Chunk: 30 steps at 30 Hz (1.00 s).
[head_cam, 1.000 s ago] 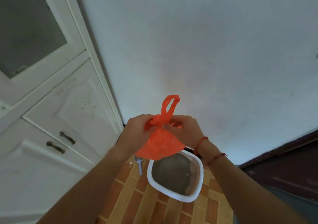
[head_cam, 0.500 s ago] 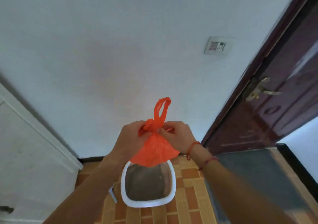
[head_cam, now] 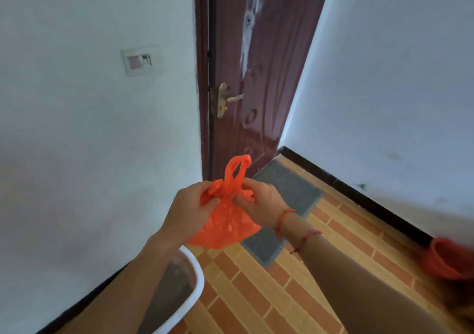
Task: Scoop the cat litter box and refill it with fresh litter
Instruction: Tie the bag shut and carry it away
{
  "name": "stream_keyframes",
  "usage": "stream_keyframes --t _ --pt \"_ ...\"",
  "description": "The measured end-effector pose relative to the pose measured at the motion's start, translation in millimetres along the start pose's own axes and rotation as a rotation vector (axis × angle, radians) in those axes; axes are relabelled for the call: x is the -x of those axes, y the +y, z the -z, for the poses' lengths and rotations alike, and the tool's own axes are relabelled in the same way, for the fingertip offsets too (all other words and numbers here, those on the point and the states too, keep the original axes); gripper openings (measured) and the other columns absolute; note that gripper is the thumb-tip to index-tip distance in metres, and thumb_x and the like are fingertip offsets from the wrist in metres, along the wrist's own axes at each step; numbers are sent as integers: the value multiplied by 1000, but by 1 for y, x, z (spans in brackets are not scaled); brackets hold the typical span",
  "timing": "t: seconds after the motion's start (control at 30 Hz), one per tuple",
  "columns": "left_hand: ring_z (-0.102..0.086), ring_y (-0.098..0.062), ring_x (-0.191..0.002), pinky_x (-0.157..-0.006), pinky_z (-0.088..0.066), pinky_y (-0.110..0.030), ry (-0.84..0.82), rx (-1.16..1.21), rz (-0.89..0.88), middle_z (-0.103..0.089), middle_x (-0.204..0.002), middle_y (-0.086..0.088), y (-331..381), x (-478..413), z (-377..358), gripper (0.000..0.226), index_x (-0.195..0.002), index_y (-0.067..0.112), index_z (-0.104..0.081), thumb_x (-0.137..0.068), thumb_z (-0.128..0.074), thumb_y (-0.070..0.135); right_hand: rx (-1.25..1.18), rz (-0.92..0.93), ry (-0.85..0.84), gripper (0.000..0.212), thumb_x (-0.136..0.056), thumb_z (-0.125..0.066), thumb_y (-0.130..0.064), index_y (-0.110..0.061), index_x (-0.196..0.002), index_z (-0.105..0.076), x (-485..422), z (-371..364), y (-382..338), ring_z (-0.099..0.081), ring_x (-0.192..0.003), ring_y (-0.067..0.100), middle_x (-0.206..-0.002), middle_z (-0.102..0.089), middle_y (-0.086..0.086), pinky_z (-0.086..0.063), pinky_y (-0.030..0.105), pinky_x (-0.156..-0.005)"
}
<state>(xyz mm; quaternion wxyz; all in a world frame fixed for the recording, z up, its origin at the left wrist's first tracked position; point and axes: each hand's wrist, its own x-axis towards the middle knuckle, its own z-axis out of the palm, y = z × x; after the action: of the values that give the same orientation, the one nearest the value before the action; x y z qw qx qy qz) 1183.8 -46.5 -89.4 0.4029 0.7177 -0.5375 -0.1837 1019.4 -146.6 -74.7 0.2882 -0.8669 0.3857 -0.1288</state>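
Turned to the right since the earlier frame: dark red wooden door (head_cam: 246,77) now straight ahead, white-rimmed plastic litter box (head_cam: 197,282) pushed down to the lower left corner of the view. Same pinch on the bag as before, no change there.

Left hand (head_cam: 189,210) closed on the gathered neck of the small orange plastic bag (head_cam: 225,228), fingers curled tight. Right hand (head_cam: 261,205) closed too, pinching the neck from the other side, one handle loop (head_cam: 237,169) left standing up between both hands. Probably held so to tie a knot and keep the scooped waste inside; held up in the air, above the floor and beside the box, probably to keep it off the tiles.

Bag thin, crinkled, a little glossy, rounded and sagging at the bottom, so something was inside; contents not visible.

Below, brown and yellow floor tiles (head_cam: 256,295), grey doormat (head_cam: 289,195) before the door. Litter box partly hidden by the left arm, grey litter inside, refill judged not yet done.
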Motion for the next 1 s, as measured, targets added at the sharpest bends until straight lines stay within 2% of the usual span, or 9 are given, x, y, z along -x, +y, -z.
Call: stream_keyframes --t 0.1,0.17,0.27,0.37,0.5,0.73,0.83,0.93,1.0 --pt "-59 18 -78 -72 -38 -1 -87 28 -112 -62 -81 29 34 -7 -44 29 -106 24 -72 -82 -73 8 -8 -86 76 29 -89 -59 -36 -37 -118 -60 40 30 36 -63 -100 16 -108 -70 -10 -44 25 -83" --pt "-58 21 -80 -73 -37 2 -148 48 -177 -64 -83 26 58 -8 -76 31 -107 19 -73 -80 -73 5 1 -135 124 28 -91 -59 -33 -34 -119 -61 70 51 59 -64 -100 18 -109 -70 -7 -43 24 -81" --pt "-62 5 -91 -78 -37 1 -243 61 -276 -72 -96 11 98 -7 -127 34 -110 15 -73 -78 -75 2 17 -222 190 26 -91 -57 -29 -32 -117 -62 116 81 95 -63 -101 21 -110 -70 -4 -39 23 -78" --pt "-67 -7 -95 -84 -45 -11 -330 73 -342 -73 -101 8 138 0 -176 35 -110 16 -73 -78 -75 5 18 -293 248 26 -91 -57 -28 -34 -115 -63 162 106 131 -63 -102 22 -111 -70 -4 -44 29 -82" --pt "-67 -9 -95 -87 -48 -24 -423 62 -414 -72 -102 11 192 15 -235 32 -110 21 -73 -80 -75 10 22 -405 325 26 -90 -56 -31 -31 -115 -64 221 134 177 -63 -101 26 -111 -69 0 -48 34 -83" --pt "-60 1 -88 -74 -36 2 -582 113 -546 -66 -94 17 275 53 -321 32 -108 22 -74 -82 -72 5 12 -545 489 23 -91 -58 -28 -28 -113 -66 321 175 227 -62 -96 22 -107 -70 -1 -39 27 -72" --pt "-61 0 -88 -75 -37 0 -661 133 -590 -67 -93 20 299 66 -352 32 -109 27 -74 -82 -73 9 -16 -618 550 24 -90 -60 -27 -29 -113 -67 356 187 243 -63 -100 20 -109 -70 -2 -46 29 -83" --pt "-62 1 -86 -73 -41 -10 -742 137 -652 -70 -95 21 317 73 -377 26 -109 34 -72 -87 -69 19 -18 -691 617 24 -91 -60 -26 -26 -113 -67 383 194 254 -63 -101 20 -109 -70 -1 -46 30 -85" --pt "-62 3 -83 -71 -40 -7 -774 160 -681 -70 -92 21 328 78 -390 22 -106 34 -72 -88 -68 20 -20 -734 653 23 -91 -60 -28 -26 -113 -67 397 195 259 -63 -99 19 -108 -70 -1 -48 31 -85"
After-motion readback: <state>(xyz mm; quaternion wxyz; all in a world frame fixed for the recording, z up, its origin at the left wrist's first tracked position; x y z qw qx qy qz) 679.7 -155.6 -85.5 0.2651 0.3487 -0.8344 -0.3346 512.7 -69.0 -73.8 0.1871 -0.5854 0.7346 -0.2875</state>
